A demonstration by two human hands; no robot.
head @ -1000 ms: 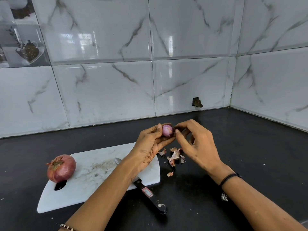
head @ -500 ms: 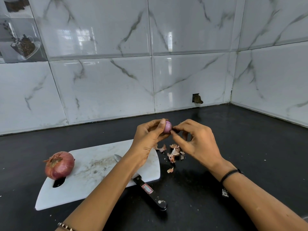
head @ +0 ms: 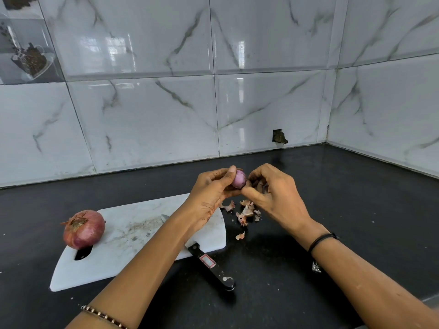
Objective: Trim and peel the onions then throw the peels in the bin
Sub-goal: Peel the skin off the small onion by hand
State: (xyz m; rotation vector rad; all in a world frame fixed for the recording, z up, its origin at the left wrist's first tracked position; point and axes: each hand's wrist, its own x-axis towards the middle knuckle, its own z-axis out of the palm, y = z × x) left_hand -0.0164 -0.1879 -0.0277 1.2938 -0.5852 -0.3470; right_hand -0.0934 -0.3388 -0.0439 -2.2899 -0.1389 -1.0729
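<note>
In the head view, our left hand [head: 211,188] curls its fingers and thumb round the small onion [head: 238,179], raised above the counter [head: 356,210]. Our right hand [head: 275,193], at three o'clock of it, pinches at its skin. We judge it light, firm and slick where bare, so it is best cradled round the middle, picking at loose skin edges. Brittle peels [head: 245,211] lie at six o'clock. The big onion [head: 83,229] sits unpeeled at eight o'clock on the cutting board [head: 133,233].
</note>
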